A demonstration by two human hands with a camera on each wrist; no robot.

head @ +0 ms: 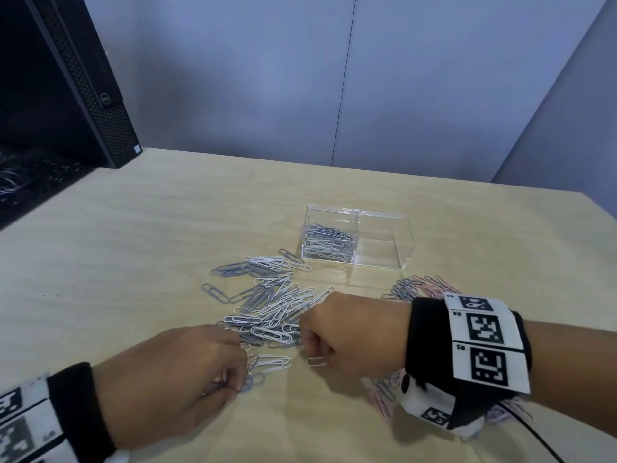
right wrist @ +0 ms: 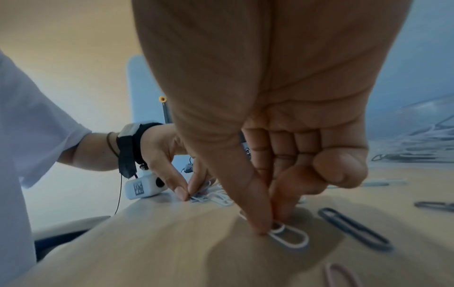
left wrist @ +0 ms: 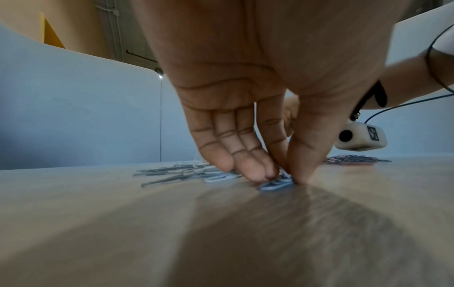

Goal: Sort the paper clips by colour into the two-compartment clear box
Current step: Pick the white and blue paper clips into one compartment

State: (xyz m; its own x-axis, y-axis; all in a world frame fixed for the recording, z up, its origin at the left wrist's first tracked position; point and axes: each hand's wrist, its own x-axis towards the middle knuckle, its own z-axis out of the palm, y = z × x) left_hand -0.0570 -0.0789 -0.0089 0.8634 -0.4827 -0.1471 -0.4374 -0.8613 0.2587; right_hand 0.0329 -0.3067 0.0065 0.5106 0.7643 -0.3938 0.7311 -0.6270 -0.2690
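Observation:
The clear two-compartment box [head: 402, 243] stands past the middle of the table; its left compartment holds grey and white clips, and its right one shows none. A loose pile of grey and white paper clips [head: 273, 305] lies in front of it. My left hand [head: 238, 384] pinches a few bluish clips [left wrist: 277, 184] against the table between thumb and fingers [left wrist: 255, 172]. My right hand [head: 320, 357] pinches one white clip [right wrist: 290, 236] flat on the table between thumb and forefinger, with the other fingers curled.
A second heap of pink and bluish clips [head: 417, 287] lies behind and under my right wrist. A dark grey clip [right wrist: 353, 229] and a pink clip [right wrist: 341, 275] lie near my right hand. A black computer tower [head: 66, 78] stands at the far left.

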